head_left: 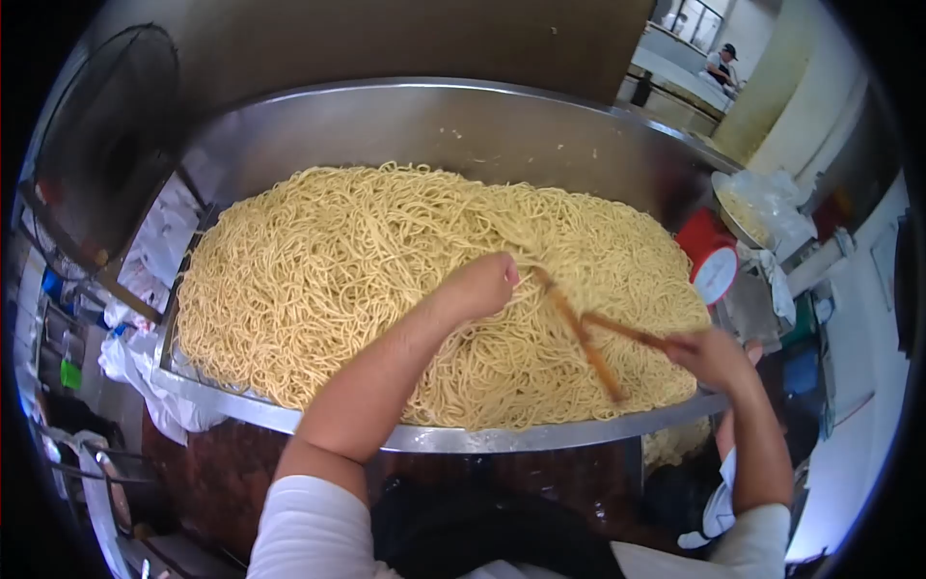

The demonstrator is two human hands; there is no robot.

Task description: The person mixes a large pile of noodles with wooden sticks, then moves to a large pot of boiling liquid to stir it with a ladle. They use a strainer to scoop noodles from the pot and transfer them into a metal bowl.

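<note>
A: Where the fingers meet the food, what surrounds them?

B: Left hand [479,287] is curled shut in the heap of pale yellow noodles [386,280], gripping a bunch of strands. Right hand [712,355] is closed around a pair of long brown wooden chopsticks [588,340], whose tips lie in the strands just beside the left fingertips. Noodles fill the wide shallow stainless-steel tray [453,439] on every side of both hands.

A: What stands in the way?

B: Beyond the right fingers, a red kitchen scale with a white dial [712,261] stands close by; behind it, a clear plastic bag [767,207] covers a bowl. Far left of the left fingers, a dark round fan [106,145] stands, with white plastic bags [154,376] below it.

A: Any legible writing?

B: The dial's markings are too small to read.

A: Edges and room?

B: The tray's near rim runs under both forearms; its tall back wall rises beyond the fingers. The noodle surface to the left of the left fingers lies open. A second person [721,66] works well apart, upper right.
</note>
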